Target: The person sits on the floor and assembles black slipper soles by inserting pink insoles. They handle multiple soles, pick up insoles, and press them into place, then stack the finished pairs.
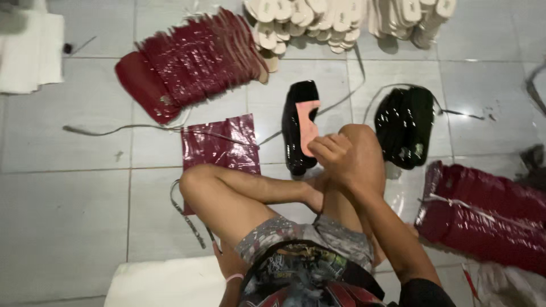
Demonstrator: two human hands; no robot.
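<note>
Right hand (336, 152) pinches pink insole piece (309, 126) over black stack (298, 128).

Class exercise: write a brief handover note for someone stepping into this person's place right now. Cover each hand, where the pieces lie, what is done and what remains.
Right hand: holds a pink flat cut-out piece over the glossy black stack.
Left hand: hidden, cannot tell.
Second black stack lies right; fanned glossy dark-red pieces far left; another red pile near right; pale sole-shaped pieces at top.
Done and remaining: unclear from this view.
</note>
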